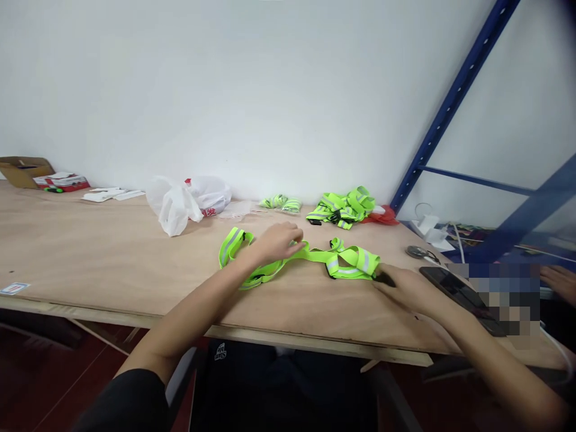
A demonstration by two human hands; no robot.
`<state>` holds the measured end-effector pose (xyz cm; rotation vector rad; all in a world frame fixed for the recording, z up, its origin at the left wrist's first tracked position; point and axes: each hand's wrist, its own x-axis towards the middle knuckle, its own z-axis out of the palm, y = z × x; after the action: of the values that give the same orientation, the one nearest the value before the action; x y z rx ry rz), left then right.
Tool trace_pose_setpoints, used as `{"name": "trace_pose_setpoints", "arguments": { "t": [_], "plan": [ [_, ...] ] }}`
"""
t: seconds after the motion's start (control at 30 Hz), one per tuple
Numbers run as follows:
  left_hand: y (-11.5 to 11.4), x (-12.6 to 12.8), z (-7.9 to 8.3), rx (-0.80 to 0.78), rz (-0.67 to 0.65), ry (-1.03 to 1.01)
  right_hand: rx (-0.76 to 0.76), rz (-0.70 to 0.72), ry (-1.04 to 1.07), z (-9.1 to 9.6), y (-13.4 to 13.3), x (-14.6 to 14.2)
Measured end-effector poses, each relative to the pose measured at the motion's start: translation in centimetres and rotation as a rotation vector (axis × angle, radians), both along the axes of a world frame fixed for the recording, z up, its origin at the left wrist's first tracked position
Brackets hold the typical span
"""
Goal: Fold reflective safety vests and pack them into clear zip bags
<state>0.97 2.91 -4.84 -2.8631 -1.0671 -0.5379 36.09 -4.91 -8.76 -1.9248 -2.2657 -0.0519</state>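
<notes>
A fluorescent yellow-green reflective strap [315, 255] with silver stripes lies across the wooden table, looped at both ends. Its left loop [230, 245] stands partly up from the tabletop, and the right part [355, 262] is folded over itself in a bundle. My left hand [278, 241] is over the left portion, fingers curled and closed on the strap; the exact grip is partly hidden. At the right end, my right hand [400, 283] has its fingertips closed on the edge of the bundle. A small dark gap or part shows between these fingers.
Behind lie a heap of similar straps [346, 205], packed straps [281, 204], a red bag [382, 216] and white plastic bags [173, 204]. A phone [461, 299] and a round metallic object [420, 252] lie right. Another person's hand [560, 283] shows beside a blue rack [450, 108].
</notes>
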Motion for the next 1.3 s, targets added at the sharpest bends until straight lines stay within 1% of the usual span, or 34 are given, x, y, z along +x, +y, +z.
{"name": "trace_pose_setpoints", "arguments": {
  "t": [0.07, 0.1, 0.17, 0.23, 0.33, 0.43, 0.5, 0.57, 0.63, 0.8, 0.87, 0.93, 0.97, 1.03, 1.1, 1.13, 1.17, 1.23, 1.3],
  "plan": [
    [-0.7, 1.5, -0.8, -0.019, -0.112, 0.087, -0.003, 0.095, 0.056, -0.6, 0.1, 0.3],
    [-0.9, 2.2, -1.3, -0.030, -0.138, 0.121, 0.001, 0.126, 0.076, -0.7, 0.1, 0.4],
    [-0.9, 3.3, -2.3, -0.051, -0.128, 0.187, 0.020, 0.150, 0.087, -1.0, -0.1, 0.6],
    [-0.6, 3.8, -3.0, -0.084, -0.064, 0.242, 0.031, 0.164, 0.087, -1.4, -0.2, 0.9],
    [0.6, 3.1, -3.3, -0.151, 0.023, 0.270, 0.098, 0.202, 0.113, -2.5, -0.3, 1.8],
    [2.1, 1.1, -3.0, -0.187, 0.072, 0.253, 0.185, 0.222, 0.151, -3.9, -0.2, 2.9],
    [2.9, -0.3, -2.8, -0.209, 0.087, 0.242, 0.208, 0.226, 0.172, -4.5, -0.3, 3.3],
    [3.5, -1.2, -2.7, -0.238, 0.095, 0.248, 0.211, 0.243, 0.196, -4.7, -0.4, 3.5],
    [3.9, -1.5, -2.7, -0.261, 0.109, 0.271, 0.209, 0.273, 0.214, -4.6, -0.7, 3.4],
    [3.8, -0.9, -2.5, -0.262, 0.189, 0.348, 0.215, 0.336, 0.206, -4.4, -1.8, 2.7],
    [3.2, -0.2, -2.2, -0.236, 0.209, 0.367, 0.225, 0.338, 0.205, -4.6, -2.2, 2.5],
    [2.3, 1.0, -1.9, -0.193, 0.204, 0.369, 0.238, 0.336, 0.206, -4.9, -2.4, 2.4],
    [1.8, 1.8, -1.9, -0.162, 0.183, 0.357, 0.245, 0.334, 0.207, -5.1, -2.5, 2.3],
    [0.8, 3.8, -1.8, -0.071, 0.099, 0.297, 0.259, 0.330, 0.213, -5.4, -2.6, 2.3],
    [0.4, 6.0, -1.9, 0.035, 0.027, 0.204, 0.271, 0.328, 0.223, -5.6, -2.6, 2.3],
    [0.5, 6.9, -1.9, 0.064, 0.034, 0.161, 0.275, 0.328, 0.228, -5.6, -2.7, 2.3],
    [0.8, 7.8, -2.0, 0.067, 0.075, 0.129, 0.276, 0.330, 0.231, -5.6, -2.8, 2.3],
    [2.1, 9.0, -2.0, 0.006, 0.197, 0.110, 0.275, 0.333, 0.238, -5.6, -2.9, 2.3],
    [3.8, 9.6, -2.1, -0.081, 0.268, 0.139, 0.275, 0.331, 0.246, -5.6, -2.9, 2.3]
  ]
}}
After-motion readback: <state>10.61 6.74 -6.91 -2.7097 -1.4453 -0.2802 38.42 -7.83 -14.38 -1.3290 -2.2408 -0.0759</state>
